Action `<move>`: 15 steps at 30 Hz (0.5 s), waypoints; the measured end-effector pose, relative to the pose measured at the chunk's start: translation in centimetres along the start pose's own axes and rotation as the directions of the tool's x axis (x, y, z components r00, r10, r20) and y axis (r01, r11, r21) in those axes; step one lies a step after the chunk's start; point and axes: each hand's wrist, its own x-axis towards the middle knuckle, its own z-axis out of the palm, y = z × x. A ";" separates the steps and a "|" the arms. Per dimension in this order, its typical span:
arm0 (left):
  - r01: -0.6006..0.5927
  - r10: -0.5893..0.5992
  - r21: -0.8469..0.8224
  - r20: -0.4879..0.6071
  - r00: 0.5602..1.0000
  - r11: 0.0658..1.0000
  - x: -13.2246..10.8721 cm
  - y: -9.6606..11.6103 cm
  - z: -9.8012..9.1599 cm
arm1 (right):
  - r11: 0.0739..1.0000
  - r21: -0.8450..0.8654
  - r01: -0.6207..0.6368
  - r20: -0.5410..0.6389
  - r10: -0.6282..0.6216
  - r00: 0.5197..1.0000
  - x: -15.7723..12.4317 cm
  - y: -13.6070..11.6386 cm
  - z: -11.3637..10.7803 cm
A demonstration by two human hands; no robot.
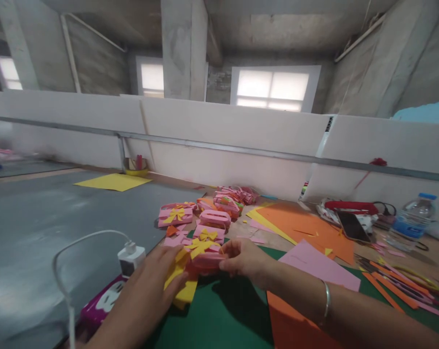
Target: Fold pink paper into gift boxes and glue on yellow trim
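Observation:
My right hand (246,261) pinches the right end of a small pink craft bag (208,261), thumb and fingertips closed on its edge. A yellow bow (199,246) lies against the bag's upper side. Just left of it, my left hand (156,274) reaches in with its fingers stretched and thumb apart, over yellow craft pieces (186,293). Whether its fingertips touch the bag is unclear. Behind the hands stand similar pink bags, one with a yellow bow (175,216) and another with a slotted handle (214,219). A green mat (219,315) lies under the hands.
Orange sheets (295,223) and a pink sheet (319,264) lie to the right, with scissors (415,276) and strips beyond. A phone (353,227) and water bottle (414,215) stand farther right. A purple power strip (103,300) with a white charger (131,257) sits left.

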 end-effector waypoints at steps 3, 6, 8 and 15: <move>0.033 -0.035 0.032 0.079 0.996 0.999 -0.4 -0.1 -0.1 | 1.000 -0.023 0.017 0.005 -0.017 1.000 -0.2 0.2 -0.6; 0.066 -0.065 -0.001 0.150 0.987 0.998 -1.3 0.1 -0.9 | 0.999 0.007 0.032 -0.029 -0.032 0.999 -0.4 0.1 -1.1; 0.061 -0.047 -0.070 0.188 0.981 0.996 -1.7 0.7 -1.8 | 0.999 0.034 0.037 -0.063 -0.035 0.997 -0.5 0.0 -1.3; 0.087 -0.119 -0.208 -0.149 0.982 0.974 0.9 2.4 -3.2 | 0.999 0.023 -0.025 -0.036 0.026 0.999 0.7 -0.8 -0.5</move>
